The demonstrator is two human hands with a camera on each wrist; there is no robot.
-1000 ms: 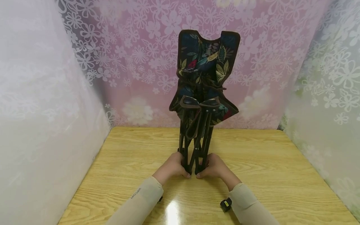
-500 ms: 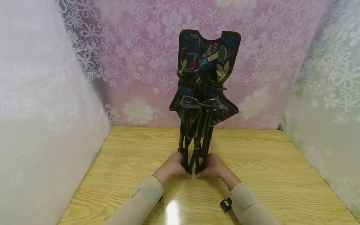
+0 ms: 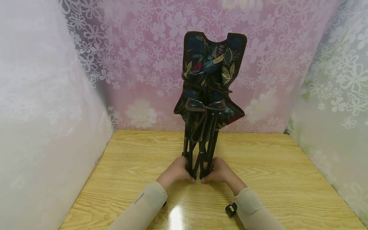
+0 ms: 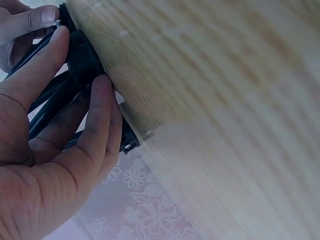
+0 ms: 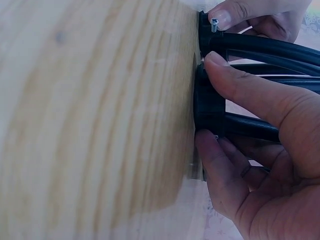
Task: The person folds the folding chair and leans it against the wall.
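Note:
A folded camp stool (image 3: 207,95) stands upright on the wooden table (image 3: 276,179), its dark leaf-print fabric seat bunched at the top and its black legs (image 3: 201,150) drawn together below. My left hand (image 3: 179,171) grips the legs' feet from the left, fingers curled round the black tubes (image 4: 65,95). My right hand (image 3: 219,171) grips them from the right, thumb and fingers wrapped round the tubes (image 5: 250,85). The feet (image 5: 206,105) rest on the tabletop. Both thumbs almost meet in front.
Flower-patterned curtains (image 3: 138,64) close in the table at the back and both sides. A small black device (image 3: 231,209) is strapped at my right wrist. Bare wood lies left, right and in front of the stool.

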